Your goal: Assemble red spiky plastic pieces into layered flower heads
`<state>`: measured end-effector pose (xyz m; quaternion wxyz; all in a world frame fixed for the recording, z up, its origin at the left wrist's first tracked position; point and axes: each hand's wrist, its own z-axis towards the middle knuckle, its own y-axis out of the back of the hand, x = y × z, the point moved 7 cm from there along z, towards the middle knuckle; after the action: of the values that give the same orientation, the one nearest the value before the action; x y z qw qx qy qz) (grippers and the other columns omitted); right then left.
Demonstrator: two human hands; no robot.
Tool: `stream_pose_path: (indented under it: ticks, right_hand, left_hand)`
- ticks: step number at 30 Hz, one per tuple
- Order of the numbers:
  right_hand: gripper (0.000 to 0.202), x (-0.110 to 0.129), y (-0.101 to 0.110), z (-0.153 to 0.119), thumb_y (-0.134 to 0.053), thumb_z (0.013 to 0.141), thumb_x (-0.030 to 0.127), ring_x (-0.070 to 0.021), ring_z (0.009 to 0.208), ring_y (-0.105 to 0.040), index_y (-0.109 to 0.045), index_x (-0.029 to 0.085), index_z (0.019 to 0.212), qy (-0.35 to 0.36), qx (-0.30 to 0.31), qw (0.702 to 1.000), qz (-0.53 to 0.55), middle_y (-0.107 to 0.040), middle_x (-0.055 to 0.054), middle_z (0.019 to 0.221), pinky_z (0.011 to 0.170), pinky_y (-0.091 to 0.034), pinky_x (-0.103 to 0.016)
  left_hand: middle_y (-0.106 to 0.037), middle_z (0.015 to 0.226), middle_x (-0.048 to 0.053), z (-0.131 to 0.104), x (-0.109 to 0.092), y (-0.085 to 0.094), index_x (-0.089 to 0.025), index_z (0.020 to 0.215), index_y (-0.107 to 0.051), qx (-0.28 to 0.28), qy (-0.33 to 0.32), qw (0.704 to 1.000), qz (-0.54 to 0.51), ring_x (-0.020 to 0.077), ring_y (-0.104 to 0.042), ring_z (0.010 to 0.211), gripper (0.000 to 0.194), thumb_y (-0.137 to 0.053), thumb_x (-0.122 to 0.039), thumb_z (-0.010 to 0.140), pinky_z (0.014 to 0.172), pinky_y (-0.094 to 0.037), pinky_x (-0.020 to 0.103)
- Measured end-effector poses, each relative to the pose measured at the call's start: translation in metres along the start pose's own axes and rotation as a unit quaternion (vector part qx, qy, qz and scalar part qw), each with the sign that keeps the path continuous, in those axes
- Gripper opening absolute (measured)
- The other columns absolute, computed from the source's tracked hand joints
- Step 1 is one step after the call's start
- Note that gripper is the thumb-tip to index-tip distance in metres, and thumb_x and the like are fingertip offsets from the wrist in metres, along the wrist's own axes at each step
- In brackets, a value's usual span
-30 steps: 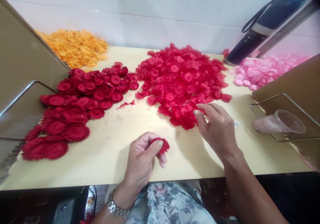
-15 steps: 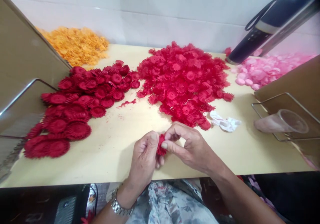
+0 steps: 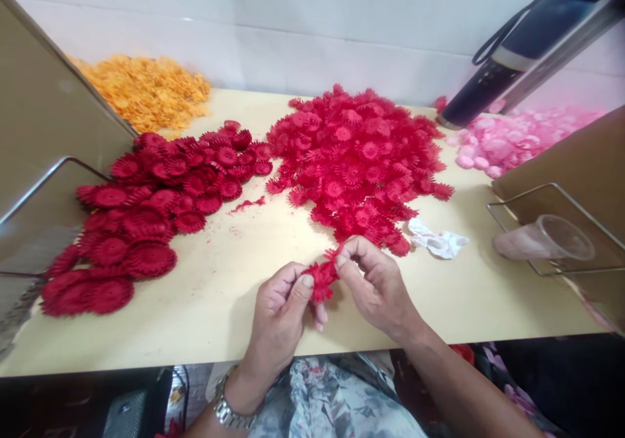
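My left hand (image 3: 279, 304) is closed on red fringed petal discs (image 3: 322, 284), with its thumb on top, above the front of the table. My right hand (image 3: 375, 288) pinches the edge of a red fringed disc (image 3: 333, 254) between thumb and forefinger, just to the upper right of the left thumb. Whether the two parts are fully separate I cannot tell. Right behind my hands spreads a big heap of loose red petal discs (image 3: 356, 164). On the left lie darker red discs nested into round stacks (image 3: 146, 223).
Orange petals (image 3: 146, 90) are heaped at the back left, and pink petals (image 3: 525, 135) at the back right beside a dark flask (image 3: 481, 93). A crumpled white tissue (image 3: 439, 239) lies right of the red heap. A plastic cup (image 3: 541, 239) rests in a wire holder by the right-hand board.
My right hand has drawn a red disc up and to the right, away from my left thumb. More of the red petals now shows between my hands.
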<state>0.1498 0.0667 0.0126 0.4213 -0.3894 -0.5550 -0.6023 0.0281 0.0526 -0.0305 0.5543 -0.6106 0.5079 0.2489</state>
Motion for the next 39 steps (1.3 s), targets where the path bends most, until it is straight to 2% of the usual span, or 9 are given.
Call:
stream_pose_path:
  ticks: [6, 10, 13, 19, 23, 29, 33, 36, 39]
  right_hand:
    - [0.013, -0.01, 0.055, 0.018, -0.047, 0.083, 0.023, -0.0107, 0.053, -0.045, -0.048, 0.019, 0.071, 0.048, -0.167, 0.977, -0.127, -0.047, 0.002, 0.06, 0.049, -0.038, -0.023]
    - [0.012, 0.005, 0.077, 0.023, -0.051, 0.083, 0.023, -0.0188, 0.07, -0.055, -0.06, 0.016, 0.082, 0.144, -0.201, 0.88, -0.405, -0.06, -0.008, 0.078, 0.066, -0.044, -0.033]
    - [0.012, 0.018, 0.069, 0.016, -0.052, 0.084, 0.023, -0.0193, 0.072, -0.056, -0.061, 0.016, 0.081, 0.193, -0.198, 0.853, -0.442, -0.062, -0.008, 0.076, 0.066, -0.045, -0.032]
    - [0.022, 0.032, 0.048, 0.005, -0.055, 0.084, 0.022, -0.0135, 0.055, -0.047, -0.051, 0.018, 0.063, 0.171, -0.212, 0.893, -0.357, -0.051, -0.001, 0.057, 0.056, -0.038, -0.027]
    - [0.013, 0.038, 0.02, 0.004, -0.056, 0.084, 0.025, -0.0133, 0.064, -0.052, -0.056, 0.017, 0.074, 0.144, -0.084, 0.967, -0.194, -0.056, -0.003, 0.068, 0.059, -0.042, -0.025]
    - [0.011, 0.046, -0.004, -0.001, -0.052, 0.084, 0.017, -0.0124, 0.063, -0.052, -0.058, 0.016, 0.074, 0.147, 0.025, 0.982, -0.115, -0.056, -0.003, 0.068, 0.058, -0.042, -0.024]
    - [0.016, 0.032, 0.009, 0.002, -0.048, 0.082, 0.013, -0.011, 0.059, -0.05, -0.053, 0.017, 0.067, 0.089, -0.016, 0.994, -0.062, -0.052, 0.0, 0.063, 0.054, -0.04, -0.023]
    - [0.018, 0.012, 0.039, 0.009, -0.044, 0.084, 0.017, -0.0099, 0.054, -0.046, -0.048, 0.018, 0.067, 0.034, -0.138, 0.989, -0.04, -0.047, 0.002, 0.06, 0.05, -0.038, -0.022]
    - [0.018, -0.001, 0.074, 0.017, -0.044, 0.086, 0.02, -0.0112, 0.053, -0.045, -0.049, 0.019, 0.069, 0.044, -0.237, 0.956, -0.165, -0.048, 0.002, 0.06, 0.052, -0.038, -0.024]
  left_hand:
    - [-0.059, 0.055, -0.001, -0.001, -0.011, 0.009, -0.015, 0.073, -0.058, -0.015, -0.02, 1.0, 0.014, 0.01, -0.054, 0.047, 0.017, -0.056, -0.029, 0.083, 0.044, -0.042, 0.021]
    - [-0.06, 0.053, -0.001, 0.002, -0.02, 0.012, -0.014, 0.071, -0.06, -0.014, -0.003, 1.0, 0.018, 0.0108, -0.054, 0.047, 0.014, -0.062, -0.026, 0.078, 0.045, -0.045, 0.022]
    - [-0.059, 0.051, -0.002, 0.006, -0.028, 0.013, -0.014, 0.066, -0.06, -0.023, -0.003, 1.0, 0.014, 0.0109, -0.053, 0.045, 0.015, -0.064, -0.025, 0.075, 0.043, -0.045, 0.022]
    - [-0.052, 0.044, -0.005, 0.013, -0.033, 0.012, -0.015, 0.055, -0.052, -0.043, 0.034, 0.999, 0.001, 0.007, -0.047, 0.036, 0.027, -0.07, -0.031, 0.068, 0.035, -0.034, 0.017]
    - [-0.051, 0.042, -0.005, 0.015, -0.028, 0.006, -0.015, 0.054, -0.051, -0.048, 0.067, 0.996, 0.013, 0.0051, -0.042, 0.033, 0.034, -0.073, -0.038, 0.064, 0.033, -0.029, 0.015]
    - [-0.048, 0.045, -0.005, 0.014, -0.022, -0.005, -0.015, 0.058, -0.052, -0.025, 0.059, 0.998, 0.018, 0.0062, -0.043, 0.037, 0.035, -0.064, -0.045, 0.072, 0.034, -0.03, 0.016]
    - [-0.054, 0.049, -0.003, 0.012, -0.019, -0.015, -0.015, 0.067, -0.057, 0.02, 0.042, 0.999, 0.018, 0.0085, -0.049, 0.042, 0.025, -0.066, -0.037, 0.073, 0.04, -0.038, 0.018]
    - [-0.058, 0.05, -0.002, 0.011, -0.013, -0.018, -0.015, 0.068, -0.057, 0.023, 0.045, 0.999, 0.001, 0.0105, -0.051, 0.042, 0.019, -0.066, -0.03, 0.073, 0.04, -0.041, 0.02]
    - [-0.059, 0.05, -0.001, 0.014, -0.011, -0.018, -0.014, 0.067, -0.057, 0.001, 0.043, 0.999, -0.013, 0.011, -0.053, 0.042, 0.015, -0.066, -0.025, 0.073, 0.04, -0.043, 0.021]
